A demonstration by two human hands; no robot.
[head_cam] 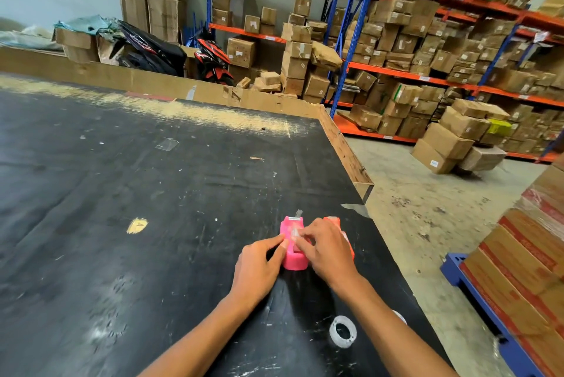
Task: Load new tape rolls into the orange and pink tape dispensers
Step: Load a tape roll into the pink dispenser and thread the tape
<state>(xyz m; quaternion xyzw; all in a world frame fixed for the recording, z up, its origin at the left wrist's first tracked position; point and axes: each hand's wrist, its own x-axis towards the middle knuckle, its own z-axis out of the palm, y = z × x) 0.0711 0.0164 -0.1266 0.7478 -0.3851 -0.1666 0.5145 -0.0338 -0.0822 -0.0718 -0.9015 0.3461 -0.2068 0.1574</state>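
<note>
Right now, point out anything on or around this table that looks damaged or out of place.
The black table is worn: its far edge is scuffed to bare tan, and the cardboard rim at the right corner is torn. On the floor, boxes lie tumbled by the shelves. The pink dispenser looks intact.

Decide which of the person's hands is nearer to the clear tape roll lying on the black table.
Right. The right hand works at the pink plastic tape dispenser, its forearm passing just beside the clear tape roll; the left hand is farther left.

glossy pink plastic dispenser (293,247), clear shiny tape roll (342,331), matt black scuffed tabletop (152,193), brown cardboard edging (345,151)
</note>
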